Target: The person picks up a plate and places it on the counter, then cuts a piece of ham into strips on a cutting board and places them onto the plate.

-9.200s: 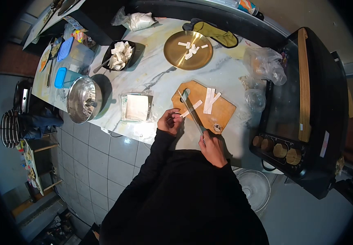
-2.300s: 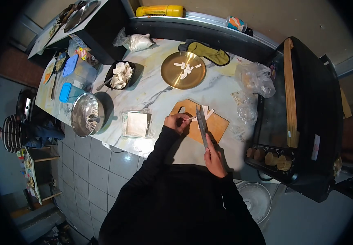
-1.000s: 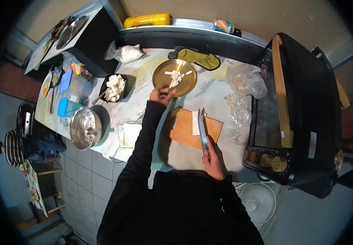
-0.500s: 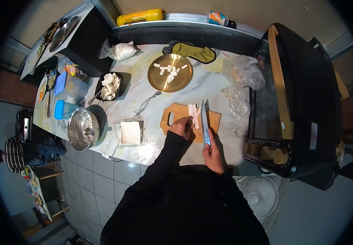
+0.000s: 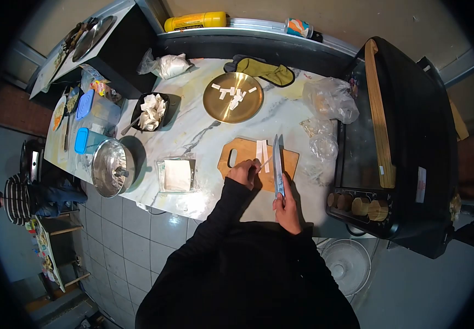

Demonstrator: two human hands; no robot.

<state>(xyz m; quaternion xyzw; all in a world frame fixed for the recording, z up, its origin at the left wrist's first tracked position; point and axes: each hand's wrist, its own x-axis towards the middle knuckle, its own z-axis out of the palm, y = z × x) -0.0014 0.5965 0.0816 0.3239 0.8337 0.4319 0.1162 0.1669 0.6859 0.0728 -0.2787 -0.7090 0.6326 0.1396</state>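
While your right hand (image 5: 286, 204) is clenched around the handle of a long knife (image 5: 277, 164), its blade lies along the wooden cutting board (image 5: 237, 155), pointing away from you. Your left hand (image 5: 243, 173) rests on the near edge of that board, fingers pinched on one white strip (image 5: 266, 161); two more strips (image 5: 261, 148) lie side by side just left of the blade.

You stand at a marble surface (image 5: 193, 129) with grey veins. Beyond the board sits a round brass plate (image 5: 250, 107) carrying a scatter of short white pieces (image 5: 231, 96), and behind it a green oven mitt (image 5: 264, 70) lies against the dark back ledge. To your left, a clear packet of flat white sheets (image 5: 177, 175) lies beside the board, then a steel pot with a glass lid (image 5: 112, 167), a black tray of white pieces (image 5: 151, 109), blue-lidded boxes (image 5: 86, 123) and a knotted plastic bag (image 5: 168, 65). To your right, crumpled clear bags (image 5: 330, 98) lie next to a black oven (image 5: 401, 148) with wooden knobs.

On the ledge by the wall you have a yellow bottle (image 5: 196, 21) on its side and a coloured can (image 5: 299, 27). Grey floor tiles (image 5: 133, 230) run below the surface, where a person in a striped top (image 5: 15, 192) sits at the far left.
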